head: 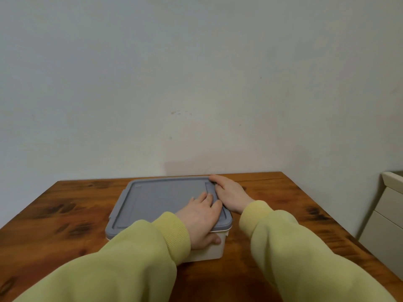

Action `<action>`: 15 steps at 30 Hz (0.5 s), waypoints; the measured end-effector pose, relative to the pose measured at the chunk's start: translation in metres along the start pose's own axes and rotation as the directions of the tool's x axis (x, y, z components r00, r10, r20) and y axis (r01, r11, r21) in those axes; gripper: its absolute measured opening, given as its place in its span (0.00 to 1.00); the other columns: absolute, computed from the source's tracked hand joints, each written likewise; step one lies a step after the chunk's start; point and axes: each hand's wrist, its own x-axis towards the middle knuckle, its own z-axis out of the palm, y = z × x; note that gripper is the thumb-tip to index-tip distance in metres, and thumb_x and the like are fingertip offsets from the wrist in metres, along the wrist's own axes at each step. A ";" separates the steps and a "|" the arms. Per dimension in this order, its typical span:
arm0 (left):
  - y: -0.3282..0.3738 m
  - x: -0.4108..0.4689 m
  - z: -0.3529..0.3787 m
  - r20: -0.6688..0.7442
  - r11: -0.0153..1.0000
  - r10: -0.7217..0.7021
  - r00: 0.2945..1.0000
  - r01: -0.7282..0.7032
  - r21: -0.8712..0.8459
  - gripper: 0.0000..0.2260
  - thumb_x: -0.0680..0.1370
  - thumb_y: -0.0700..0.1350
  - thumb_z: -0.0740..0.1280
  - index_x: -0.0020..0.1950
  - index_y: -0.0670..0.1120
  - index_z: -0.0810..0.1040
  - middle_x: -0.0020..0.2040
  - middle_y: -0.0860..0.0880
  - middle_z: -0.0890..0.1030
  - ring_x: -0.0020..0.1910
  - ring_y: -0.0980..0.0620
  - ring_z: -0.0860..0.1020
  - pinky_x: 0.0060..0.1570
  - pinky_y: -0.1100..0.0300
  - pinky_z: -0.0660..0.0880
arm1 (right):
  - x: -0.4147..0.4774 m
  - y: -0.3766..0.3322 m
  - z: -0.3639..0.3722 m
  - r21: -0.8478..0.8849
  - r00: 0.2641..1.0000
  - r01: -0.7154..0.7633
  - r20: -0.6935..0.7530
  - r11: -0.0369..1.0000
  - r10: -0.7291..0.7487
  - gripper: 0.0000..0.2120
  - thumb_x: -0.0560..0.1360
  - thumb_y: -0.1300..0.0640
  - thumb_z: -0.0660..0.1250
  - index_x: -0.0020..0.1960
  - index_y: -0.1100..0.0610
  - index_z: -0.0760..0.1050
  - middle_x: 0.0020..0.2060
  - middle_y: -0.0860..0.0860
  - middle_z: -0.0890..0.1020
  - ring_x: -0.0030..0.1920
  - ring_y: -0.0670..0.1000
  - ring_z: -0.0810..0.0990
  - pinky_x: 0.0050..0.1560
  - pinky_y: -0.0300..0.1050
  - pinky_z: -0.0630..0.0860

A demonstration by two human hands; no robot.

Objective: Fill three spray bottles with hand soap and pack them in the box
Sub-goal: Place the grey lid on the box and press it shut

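A cream plastic box (214, 247) with a grey lid (161, 199) sits in the middle of the wooden table. The lid lies flat on the box. My left hand (201, 219) lies on the lid's near right corner, fingers on top and thumb hooked under the rim against the box wall. My right hand (231, 192) grips the lid's right edge at its latch flap, fingers curled over the far right corner. No spray bottles or soap are in sight; the box's inside is hidden by the lid.
The wooden table (65, 219) runs up to a plain pale wall. A cream drawer cabinet (386, 216) stands beside the table at the right edge.
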 end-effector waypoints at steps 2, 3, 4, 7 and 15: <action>-0.001 0.001 -0.001 0.003 1.000 0.009 1.000 -0.009 0.000 0.32 0.73 0.56 0.64 0.69 0.41 0.57 0.67 0.39 0.64 0.66 0.41 0.62 0.69 0.47 0.61 | 0.000 0.000 -0.001 -0.010 1.000 -0.001 0.005 1.000 0.001 0.19 0.80 0.63 0.50 0.70 0.58 0.66 0.71 0.53 0.68 0.71 0.52 0.65 0.69 0.39 0.58; -0.002 0.001 -0.002 0.008 1.000 0.012 1.000 -0.012 0.002 0.32 0.73 0.56 0.64 0.70 0.41 0.57 0.67 0.39 0.64 0.66 0.42 0.63 0.68 0.48 0.62 | 0.000 -0.001 -0.002 -0.019 1.000 0.003 0.008 1.000 -0.003 0.20 0.80 0.63 0.50 0.70 0.58 0.66 0.71 0.54 0.69 0.71 0.53 0.65 0.69 0.39 0.58; -0.002 0.001 -0.003 0.014 1.000 0.014 1.000 -0.014 0.004 0.33 0.73 0.57 0.64 0.71 0.41 0.56 0.67 0.39 0.64 0.66 0.42 0.63 0.68 0.49 0.62 | 0.001 -0.001 -0.003 -0.030 1.000 0.005 0.014 1.000 -0.004 0.20 0.79 0.64 0.50 0.70 0.58 0.67 0.71 0.54 0.69 0.71 0.53 0.66 0.69 0.40 0.59; -0.001 0.000 -0.008 0.045 1.000 0.020 0.999 -0.021 0.013 0.36 0.74 0.57 0.64 0.74 0.43 0.51 0.68 0.39 0.63 0.67 0.42 0.62 0.69 0.51 0.61 | 0.004 -0.001 -0.008 -0.033 0.999 0.003 0.042 0.999 -0.001 0.21 0.78 0.66 0.51 0.69 0.59 0.67 0.70 0.54 0.70 0.71 0.54 0.66 0.69 0.41 0.59; -0.003 0.001 -0.011 0.045 0.999 0.015 0.999 -0.014 -0.036 0.36 0.74 0.56 0.64 0.74 0.45 0.50 0.66 0.41 0.66 0.65 0.43 0.66 0.66 0.54 0.63 | -0.009 0.011 -0.008 0.400 0.968 -0.248 0.072 0.883 0.239 0.21 0.80 0.60 0.52 0.72 0.60 0.61 0.69 0.56 0.69 0.68 0.55 0.69 0.66 0.47 0.66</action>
